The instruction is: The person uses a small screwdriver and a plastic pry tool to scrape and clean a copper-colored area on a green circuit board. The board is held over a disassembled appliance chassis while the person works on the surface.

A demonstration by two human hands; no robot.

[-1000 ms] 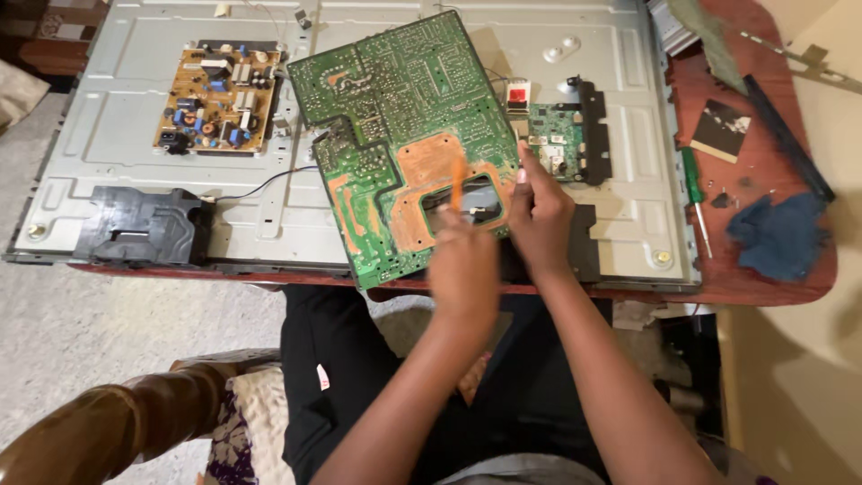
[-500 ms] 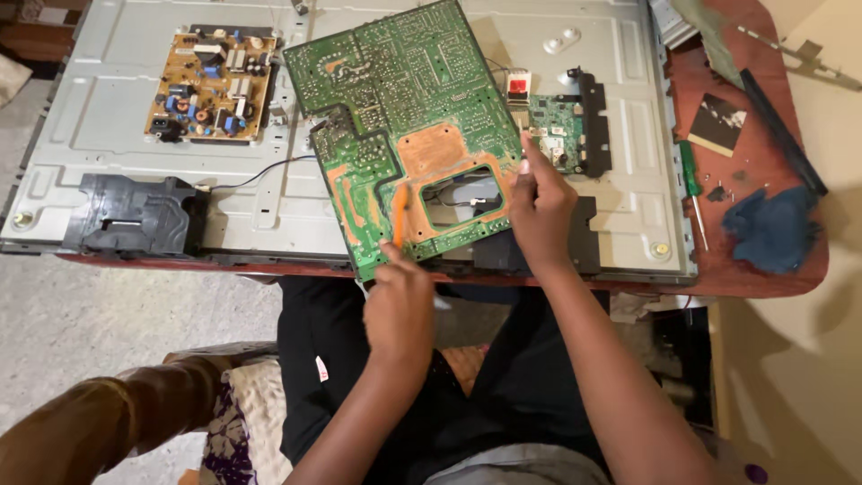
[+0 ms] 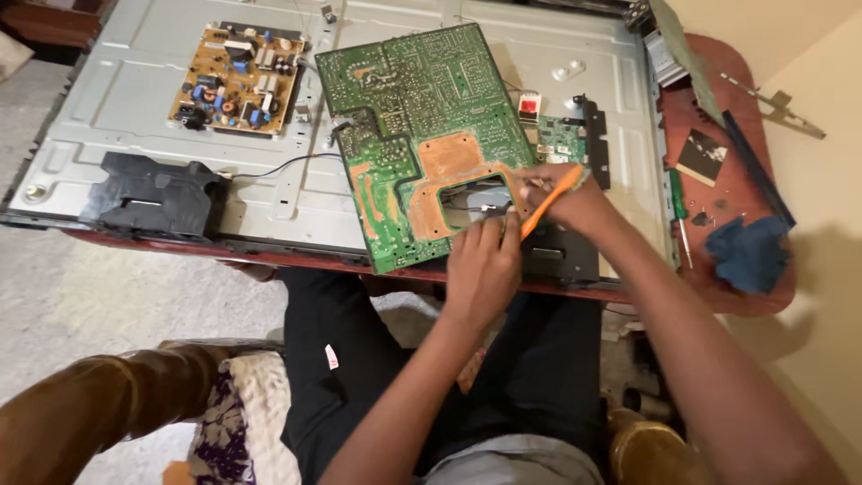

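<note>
Green board (image 3: 422,135) lay solder-side up on the metal panel (image 3: 135,99), detached; left hand (image 3: 482,269) pressed its near edge, fingers flat; right hand (image 3: 575,199) gripped an orange tool (image 3: 549,199) at the cutout; yellow board (image 3: 235,79) remained mounted; screwdriver (image 3: 680,216) unused.

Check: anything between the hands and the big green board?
Nothing visible. The left hand rests directly on the near edge of the green circuit board, beside its rectangular cutout. The right hand is at the board's right edge, holding an orange tool angled toward the cutout. No object lies between.
</note>
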